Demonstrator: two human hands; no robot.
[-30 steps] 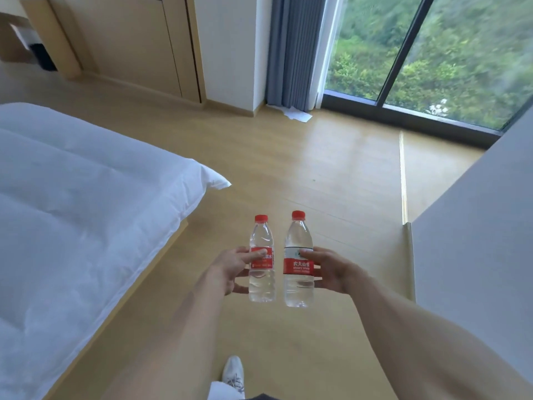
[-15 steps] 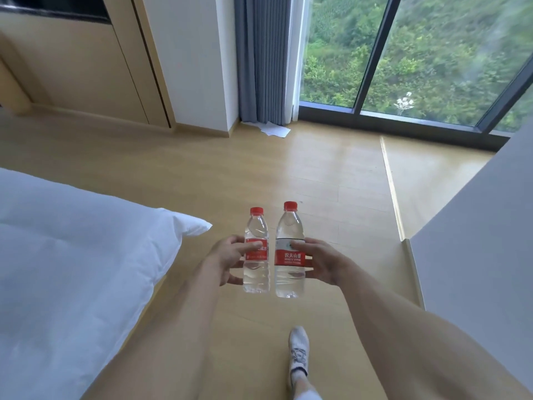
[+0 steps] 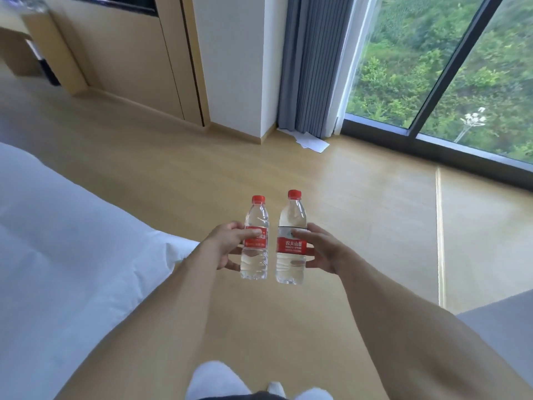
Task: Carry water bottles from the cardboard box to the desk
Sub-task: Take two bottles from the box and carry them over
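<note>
Water bottles, two in number, are in transit, one per hand, neither resting on any surface. Head view, the only view supplied: the left bottle (image 3: 255, 241), smaller, red-capped and upright, is held at its red label by the left hand (image 3: 227, 245), thumb across the front and fingers curled behind. The right bottle (image 3: 291, 241), slightly taller, likewise red-capped and upright, is gripped at label height by the right hand (image 3: 320, 251). The two hands are apart, each clamped on its own bottle; the bottles stand just beside one another, a narrow gap between them, above the wooden floor (image 3: 360, 203). A white bed (image 3: 72, 255) lies at 9 o'clock of the bottles, a grey curtain (image 3: 314, 62) at 12 o'clock, a large window (image 3: 432, 62) at 1 o'clock. Wooden furniture at 11 o'clock may include the tabletop; this cannot be confirmed. The cardboard box is not in view. Assessment: pick-up is complete and the carry step is in hand. The next move calls for locating the tabletop, keeping both bottles upright on approach, and setting each down before the fingers release.
</note>
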